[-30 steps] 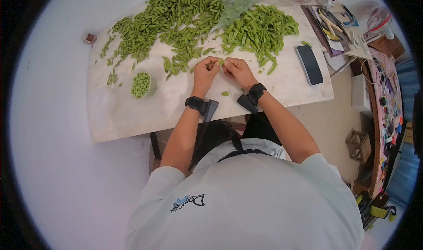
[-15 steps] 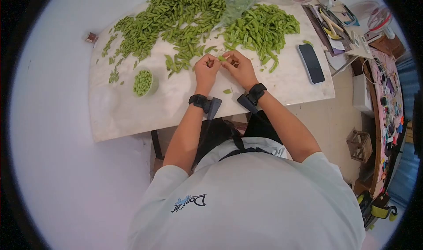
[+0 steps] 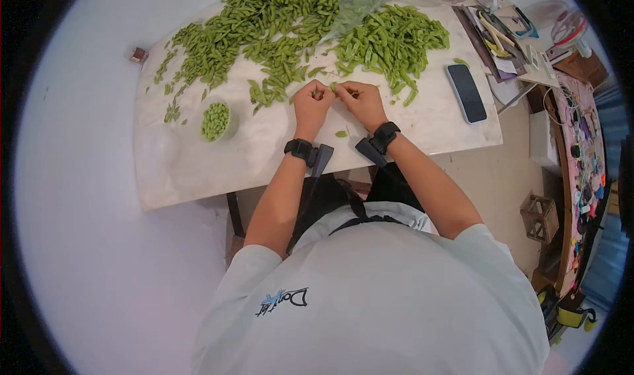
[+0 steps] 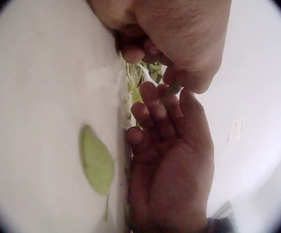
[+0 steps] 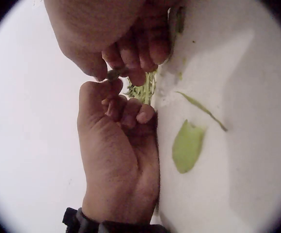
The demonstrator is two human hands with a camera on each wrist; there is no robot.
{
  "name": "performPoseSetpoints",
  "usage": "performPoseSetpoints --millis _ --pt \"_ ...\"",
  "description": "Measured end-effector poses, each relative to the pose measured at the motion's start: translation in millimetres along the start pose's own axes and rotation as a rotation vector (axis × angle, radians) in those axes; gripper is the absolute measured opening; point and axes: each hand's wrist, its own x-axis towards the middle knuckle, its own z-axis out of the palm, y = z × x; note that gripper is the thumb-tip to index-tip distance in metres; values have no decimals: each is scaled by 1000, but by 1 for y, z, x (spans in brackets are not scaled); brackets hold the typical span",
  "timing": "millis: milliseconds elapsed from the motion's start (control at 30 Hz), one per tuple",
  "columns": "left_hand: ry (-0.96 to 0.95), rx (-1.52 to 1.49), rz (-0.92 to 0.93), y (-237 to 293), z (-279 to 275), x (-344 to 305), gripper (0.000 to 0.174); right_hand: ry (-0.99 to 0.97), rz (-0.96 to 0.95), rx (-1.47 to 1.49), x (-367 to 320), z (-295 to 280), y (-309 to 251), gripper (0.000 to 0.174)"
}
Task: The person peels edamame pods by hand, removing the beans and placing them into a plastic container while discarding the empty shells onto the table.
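Fingertips of the left hand (image 3: pixel 310 109) (image 4: pixel 181 34) and right hand (image 3: pixel 365 104) (image 5: pixel 101 22) meet over the table. Between them, both hands pinch a small green pod (image 3: pixel 333 86) (image 4: pixel 173 90) (image 5: pixel 113 74), mostly covered by the fingers. The other fingers of each hand are curled. A flat green piece (image 3: pixel 341 134) (image 4: pixel 96 160) (image 5: pixel 188 146) lies on the table below the hands, with a thin stem (image 5: pixel 203 109) near it. Left of the hands stands a cup of shelled green beans (image 3: pixel 215 121).
A large pile of pods (image 3: pixel 264 18) spreads across the back left, and another pile (image 3: pixel 389 45) lies at the back right beside a clear plastic bag (image 3: pixel 356 2). A phone (image 3: pixel 466 93) rests near the right edge; farther right is a tray of tools (image 3: pixel 492 41).
The hands stay together above nearly the same spot, with slight finger movement around the pod. In the head view, the cup and table have shifted slightly right and up.
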Motion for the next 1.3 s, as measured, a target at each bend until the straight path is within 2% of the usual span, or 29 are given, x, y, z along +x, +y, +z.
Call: performPoseSetpoints --millis 467,633,867,1033,1167,1300 --pt "29 149 45 -3 2 1 15 34 -90 -146 3 4 12 27" --pt "13 110 18 0 2 -1 15 9 -31 -148 3 3 6 26" --pt "-10 15 28 -2 4 -1 13 21 -123 -267 3 2 0 22" --pt "10 93 73 -3 6 1 6 -6 -129 -342 2 2 -1 21" --pt "58 89 155 4 10 0 17 22 -126 -400 5 6 6 24" --pt "-76 39 61 1 6 -1 24 45 -154 -431 4 7 5 26"
